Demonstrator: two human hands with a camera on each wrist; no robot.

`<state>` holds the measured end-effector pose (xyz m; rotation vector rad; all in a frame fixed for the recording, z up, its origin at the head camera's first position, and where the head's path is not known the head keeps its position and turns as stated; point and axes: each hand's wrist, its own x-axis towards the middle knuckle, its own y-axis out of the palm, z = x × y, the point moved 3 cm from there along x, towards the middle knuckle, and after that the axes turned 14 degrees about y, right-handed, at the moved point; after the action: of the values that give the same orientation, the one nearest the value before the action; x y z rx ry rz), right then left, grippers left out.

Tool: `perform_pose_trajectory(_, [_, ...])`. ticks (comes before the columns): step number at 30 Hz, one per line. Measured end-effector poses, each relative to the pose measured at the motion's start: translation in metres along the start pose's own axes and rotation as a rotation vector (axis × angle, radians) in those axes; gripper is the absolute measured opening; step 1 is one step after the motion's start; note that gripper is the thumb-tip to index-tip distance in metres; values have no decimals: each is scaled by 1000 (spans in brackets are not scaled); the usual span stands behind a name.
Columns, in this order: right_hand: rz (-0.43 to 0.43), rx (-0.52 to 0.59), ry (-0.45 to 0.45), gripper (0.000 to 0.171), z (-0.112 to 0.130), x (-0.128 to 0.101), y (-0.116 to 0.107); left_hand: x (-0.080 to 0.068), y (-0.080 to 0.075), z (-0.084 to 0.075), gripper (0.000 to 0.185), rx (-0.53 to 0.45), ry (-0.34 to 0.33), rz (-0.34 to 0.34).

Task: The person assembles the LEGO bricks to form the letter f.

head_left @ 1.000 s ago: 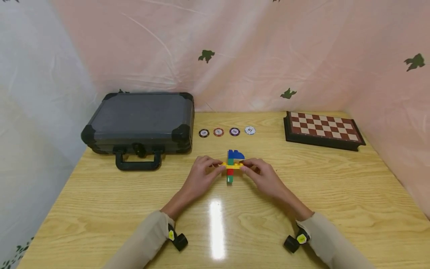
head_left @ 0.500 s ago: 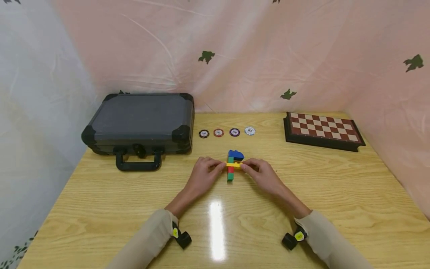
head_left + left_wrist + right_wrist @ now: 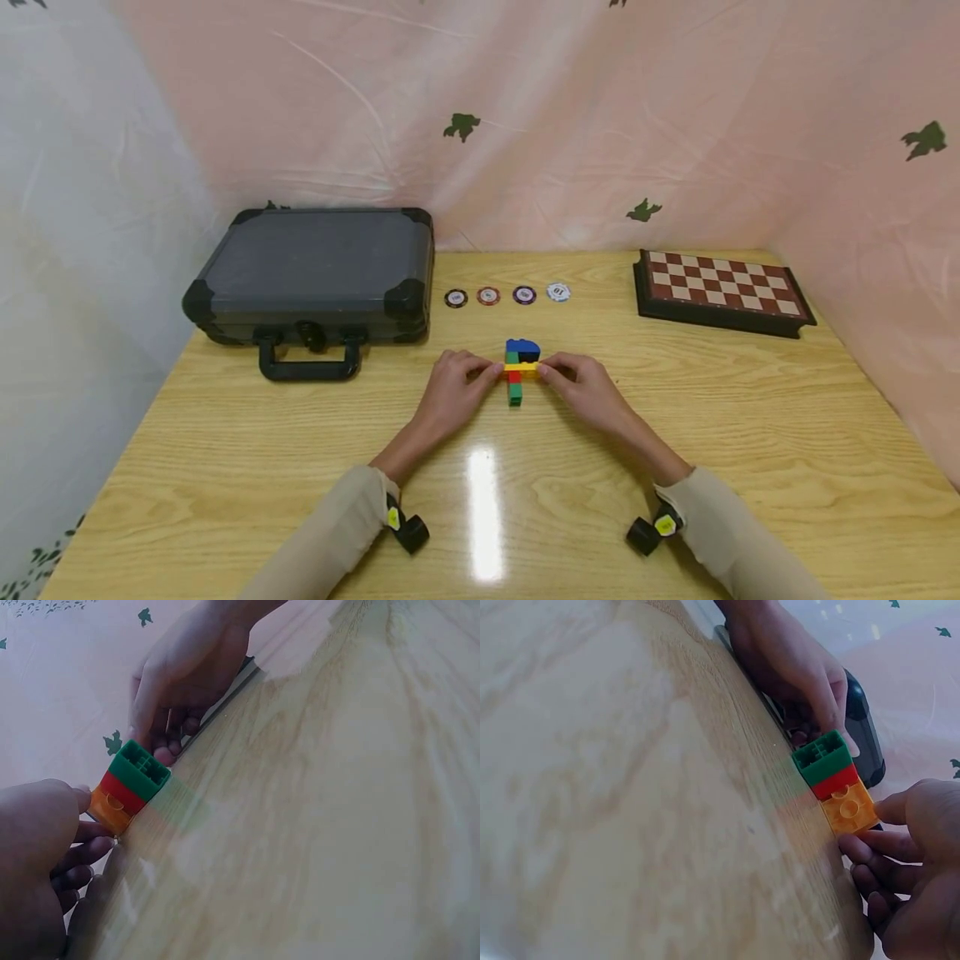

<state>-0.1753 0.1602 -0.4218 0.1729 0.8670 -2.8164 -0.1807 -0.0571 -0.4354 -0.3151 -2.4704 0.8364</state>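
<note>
Both hands pinch a small figure of stacked building blocks over the middle of the table. My left hand (image 3: 453, 387) grips the left end of its yellow block (image 3: 521, 367), and my right hand (image 3: 588, 392) the right end. A blue block with a rounded side (image 3: 522, 347) is at the far end. A red block (image 3: 514, 377) and a green block (image 3: 515, 393) extend toward me. In the left wrist view the green block (image 3: 141, 766) shows its hollow underside, as does the green block (image 3: 823, 756) in the right wrist view. Whether the figure touches the table I cannot tell.
A dark hard case (image 3: 315, 258) stands at the back left, its handle (image 3: 309, 368) facing me. Several poker chips (image 3: 524, 295) lie in a row behind the blocks. At the back right is a folded chessboard box (image 3: 723, 292). A patterned cloth (image 3: 540, 125) hangs behind the table.
The block figure has tilted and turned a little in the fingers; its near green end now shows its open underside. My left hand has moved slightly to the right. Both hands keep their hold.
</note>
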Motion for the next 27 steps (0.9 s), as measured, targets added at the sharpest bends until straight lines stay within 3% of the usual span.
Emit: perform_pose_trajectory(27, [-9,-20,-8,26,-5,-3,-7,-1,-2,-1,34,-28,1,-4])
